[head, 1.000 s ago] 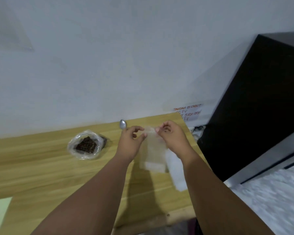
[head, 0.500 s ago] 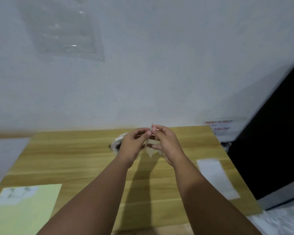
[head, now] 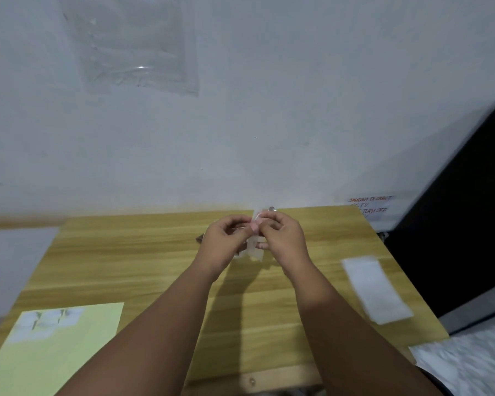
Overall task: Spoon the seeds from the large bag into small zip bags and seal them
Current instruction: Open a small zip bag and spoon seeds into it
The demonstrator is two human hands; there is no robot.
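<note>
Both hands are raised over the middle of the wooden table (head: 143, 261). My left hand (head: 223, 244) and my right hand (head: 283, 238) pinch the top edge of a small clear zip bag (head: 253, 250) between their fingertips, close together; the bag hangs down between them. The large seed bag is almost wholly hidden behind my left hand; only a dark sliver (head: 200, 239) shows. A metal spoon tip (head: 271, 208) peeks out above my right hand.
A pile of empty white zip bags (head: 375, 290) lies at the table's right edge. A yellow-green sheet (head: 57, 358) with several small bags on it lies at the near left. A black panel (head: 463, 212) stands to the right. A clear plastic sheet (head: 135, 44) hangs on the wall.
My view has swung left and up, so the seed bag slipped behind my left hand. My hands came together on the small bag's top edge; earlier they held it spread wide.
</note>
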